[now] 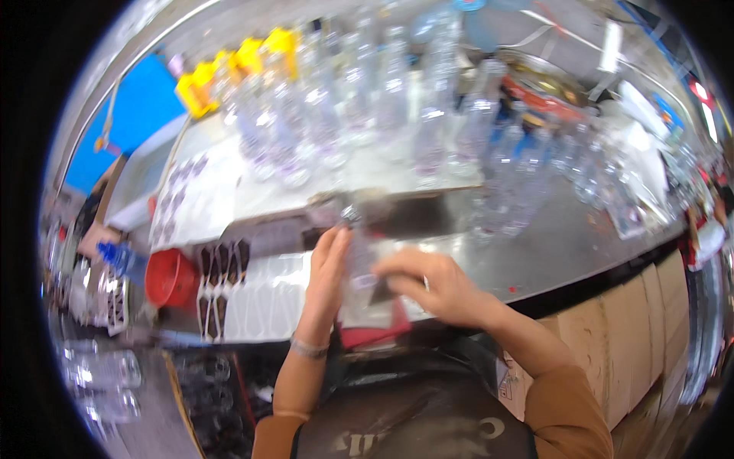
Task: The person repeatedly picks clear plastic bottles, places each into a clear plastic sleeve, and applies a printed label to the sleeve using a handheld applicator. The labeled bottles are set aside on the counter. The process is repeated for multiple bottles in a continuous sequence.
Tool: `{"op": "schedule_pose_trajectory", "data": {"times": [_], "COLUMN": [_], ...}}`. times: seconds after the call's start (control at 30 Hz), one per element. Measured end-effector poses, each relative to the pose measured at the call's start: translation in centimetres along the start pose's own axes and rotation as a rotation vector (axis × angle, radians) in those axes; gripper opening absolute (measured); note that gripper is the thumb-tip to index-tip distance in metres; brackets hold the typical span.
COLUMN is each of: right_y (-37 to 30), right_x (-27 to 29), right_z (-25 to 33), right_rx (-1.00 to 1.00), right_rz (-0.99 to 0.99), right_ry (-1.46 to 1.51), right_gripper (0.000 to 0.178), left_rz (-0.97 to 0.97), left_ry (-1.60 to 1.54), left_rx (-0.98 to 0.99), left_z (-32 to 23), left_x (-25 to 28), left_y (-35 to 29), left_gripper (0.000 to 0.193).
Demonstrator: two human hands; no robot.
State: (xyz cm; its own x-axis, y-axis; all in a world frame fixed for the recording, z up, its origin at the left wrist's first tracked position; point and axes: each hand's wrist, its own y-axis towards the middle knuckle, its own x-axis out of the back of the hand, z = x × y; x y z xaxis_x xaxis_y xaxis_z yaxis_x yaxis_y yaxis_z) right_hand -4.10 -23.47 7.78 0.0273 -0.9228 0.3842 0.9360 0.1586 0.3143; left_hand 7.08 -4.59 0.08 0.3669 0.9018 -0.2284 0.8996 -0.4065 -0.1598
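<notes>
A clear bottle [359,256] stands upright, slightly tilted, in front of my body. My left hand [327,268] is closed along its left side, with the fingers pointing up towards the neck. My right hand [428,283] is at the bottle's right side, its fingers bent and smeared by motion. Whether it touches the bottle or holds anything cannot be made out. Beneath the hands lies a red cloth or pad [375,333]. To the left are a white sheet with curved cut-out shapes [264,294] and a strip of dark, curved shapes [222,279].
Several clear bottles [317,115] stand on a raised white board, with more bottles [520,168] on the metal table [558,252] at right. A red bucket [170,279], yellow holders [248,57] and a sheet with purple marks [187,191] are at left. Cardboard [612,344] stacks below right.
</notes>
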Motion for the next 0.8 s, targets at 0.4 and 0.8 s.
{"op": "schedule_pose_trajectory", "data": {"times": [0.4,0.8], "right_y": [-5.5,-13.2], "right_x": [5.8,24.5], "right_z": [4.1,-4.0], "right_rx": [-0.106,-0.279], "right_rz": [-0.419,-0.836], "right_ry": [-0.083,-0.911], "right_gripper": [0.031,0.031], "left_rz": [0.417,0.463], "left_ry": [0.64,0.681], "left_rx": [-0.44,-0.301], "left_z": [-4.7,-3.1], "left_x": [-7.3,-12.2], "left_y": [-8.2,-6.1], "left_gripper": [0.088,0.081]}}
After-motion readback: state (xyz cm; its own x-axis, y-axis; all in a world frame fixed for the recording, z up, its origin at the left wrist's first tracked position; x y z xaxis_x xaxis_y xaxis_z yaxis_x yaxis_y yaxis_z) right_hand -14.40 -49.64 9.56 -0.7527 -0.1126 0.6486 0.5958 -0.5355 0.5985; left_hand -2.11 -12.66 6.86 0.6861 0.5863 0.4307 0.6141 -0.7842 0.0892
